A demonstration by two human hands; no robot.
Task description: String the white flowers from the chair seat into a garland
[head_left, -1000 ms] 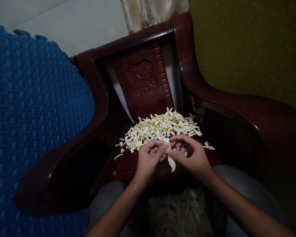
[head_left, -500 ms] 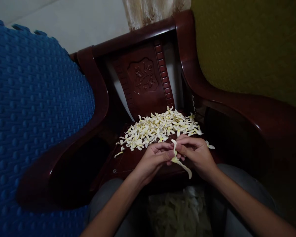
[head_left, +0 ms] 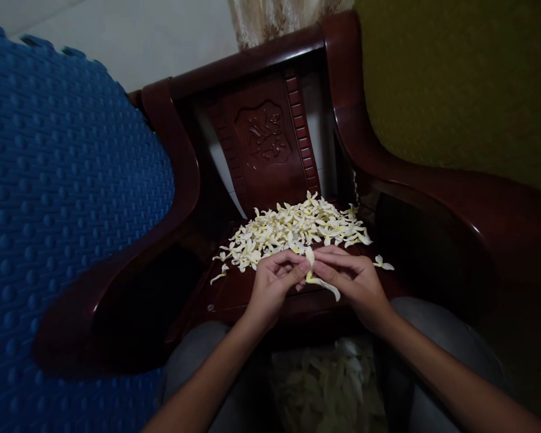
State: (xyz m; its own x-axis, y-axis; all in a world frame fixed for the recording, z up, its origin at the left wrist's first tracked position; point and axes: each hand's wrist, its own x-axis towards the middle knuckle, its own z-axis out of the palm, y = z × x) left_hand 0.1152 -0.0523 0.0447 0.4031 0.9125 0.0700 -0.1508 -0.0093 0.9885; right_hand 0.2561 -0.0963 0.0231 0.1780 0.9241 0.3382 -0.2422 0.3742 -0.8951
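Observation:
A cream-white flower (head_left: 327,287) with long, curling petals is held between my two hands, just above the front of the wooden seat. My left hand (head_left: 273,282) pinches its left side between thumb and fingers. From the other side, my right hand (head_left: 360,282) grips it with thumb and forefinger, the fingertips of both hands almost meeting. One petal stands upright between the thumbs, and another trails down to the right. Behind my hands lies a heap of similar cream-white flowers (head_left: 293,228), some with yellow centres.
The dark red wooden armchair (head_left: 247,57) has a carved back and curved arms. A single flower (head_left: 383,263) lies right of the heap, another (head_left: 219,274) at its left. Blue foam mat (head_left: 72,180) borders the left side. Below the seat, between my knees, are more pale pieces (head_left: 324,385).
Both hands have moved slightly left and up with the flower. Its trailing petal now points more sideways, and the fingers have shifted their grip. The camera view has shifted slightly.

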